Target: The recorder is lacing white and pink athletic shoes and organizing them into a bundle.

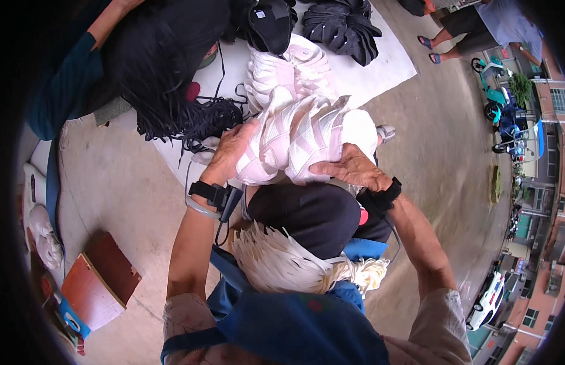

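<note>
Blue cloth apron [307, 325], nearest; bundle of thin off-white laces [276, 258], across the lap; nested row of white-and-pale-pink fabric shoe uppers [316, 137], held above the dark-trousered knee [301, 213]; left hand [231, 149], fingers partly curled on the row's left end; right hand [355, 167], fingers part-spread, gripping its right end; beyond, on the white table [386, 73], second white-and-pink stack [294, 64], tangled black laces [212, 121], black shoe uppers [340, 30]; far right, turquoise scooter [492, 91].
</note>
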Available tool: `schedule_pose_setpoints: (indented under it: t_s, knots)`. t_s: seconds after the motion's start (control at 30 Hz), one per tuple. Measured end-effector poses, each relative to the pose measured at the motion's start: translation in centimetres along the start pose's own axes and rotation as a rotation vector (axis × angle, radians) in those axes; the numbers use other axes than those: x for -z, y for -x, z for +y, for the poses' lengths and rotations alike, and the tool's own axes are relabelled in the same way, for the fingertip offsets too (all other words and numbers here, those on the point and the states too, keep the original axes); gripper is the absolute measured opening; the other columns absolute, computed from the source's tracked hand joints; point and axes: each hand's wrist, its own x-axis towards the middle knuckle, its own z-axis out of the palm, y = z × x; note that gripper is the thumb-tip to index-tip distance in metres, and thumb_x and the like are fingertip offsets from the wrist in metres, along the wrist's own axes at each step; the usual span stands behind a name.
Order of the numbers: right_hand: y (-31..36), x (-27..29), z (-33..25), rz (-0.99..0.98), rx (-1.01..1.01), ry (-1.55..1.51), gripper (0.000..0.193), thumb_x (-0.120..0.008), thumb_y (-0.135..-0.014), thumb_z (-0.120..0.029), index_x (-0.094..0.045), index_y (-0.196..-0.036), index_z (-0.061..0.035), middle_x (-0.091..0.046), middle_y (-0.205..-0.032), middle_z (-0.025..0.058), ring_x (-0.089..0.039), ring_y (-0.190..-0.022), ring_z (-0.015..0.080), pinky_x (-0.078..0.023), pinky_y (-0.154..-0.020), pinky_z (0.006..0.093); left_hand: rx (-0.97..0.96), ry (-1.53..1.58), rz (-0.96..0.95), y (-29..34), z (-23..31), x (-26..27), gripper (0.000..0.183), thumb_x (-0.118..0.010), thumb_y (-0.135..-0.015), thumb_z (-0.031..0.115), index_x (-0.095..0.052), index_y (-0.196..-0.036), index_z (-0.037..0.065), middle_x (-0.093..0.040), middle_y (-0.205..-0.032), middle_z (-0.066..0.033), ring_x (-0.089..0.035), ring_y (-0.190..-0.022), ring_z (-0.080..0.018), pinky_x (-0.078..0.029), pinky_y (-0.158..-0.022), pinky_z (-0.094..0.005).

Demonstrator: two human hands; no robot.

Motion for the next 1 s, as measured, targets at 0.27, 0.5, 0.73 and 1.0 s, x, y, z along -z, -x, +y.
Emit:
schedule_pose_setpoints:
  t_s: [0.27, 0.5, 0.73, 1.0]
  knots:
    - [2.1, 1.8, -1.8, 0.318, 0.000, -0.718, 0.039, -0.078, -0.076, -0.026, -0.066, -0.100, 0.0021, -0.069, -0.091, 0.0061, -0.062, -0.083, 0.0128, -0.049, -0.076, 0.0274, 0.064, -0.175, -0.050, -2.1, -2.0, 1.0, 0.058, -0.052, -0.092, 0.047, -0.058, -0.120, -0.002, -0.064, -0.109, -0.0105, -0.061, -0.099, -0.0171, -0.048, -0.086, -0.0293]
    - [-0.8, 0.5, -1.4, 0.358, -0.126, -0.007, 0.049, -0.076, -0.078, -0.027, -0.051, -0.047, 0.0007, -0.046, -0.045, 0.0020, -0.040, -0.045, 0.0104, -0.037, -0.046, 0.0298, -0.031, -0.556, 0.050, -0.4, -4.2, -1.6, 0.060, -0.043, -0.091, 0.058, -0.060, -0.122, 0.009, -0.064, -0.113, -0.0124, -0.058, -0.107, -0.0215, -0.043, -0.092, -0.0320]
    - [0.2, -1.1, -2.0, 0.102, -0.029, -0.121, 0.043, -0.073, -0.082, -0.034, -0.063, -0.062, 0.0023, -0.057, -0.051, 0.0041, -0.051, -0.048, 0.0121, -0.042, -0.051, 0.0309, -0.044, -0.634, 0.069, 0.1, -3.3, -2.3, 0.060, -0.033, -0.091, 0.058, -0.058, -0.119, 0.010, -0.062, -0.109, -0.0242, -0.056, -0.105, -0.0437, -0.043, -0.093, -0.0483]
    - [-0.5, -2.4, 0.3, 0.061, 0.053, 0.005, 0.054, -0.071, -0.082, -0.041, -0.056, -0.054, 0.0031, -0.053, -0.047, 0.0074, -0.049, -0.044, 0.0170, -0.042, -0.050, 0.0324, -0.215, -0.604, 0.202, 0.0, -5.4, -3.0, 0.060, -0.033, -0.091, 0.059, -0.062, -0.111, 0.010, -0.062, -0.107, -0.0250, -0.056, -0.103, -0.0447, -0.044, -0.090, -0.0493]
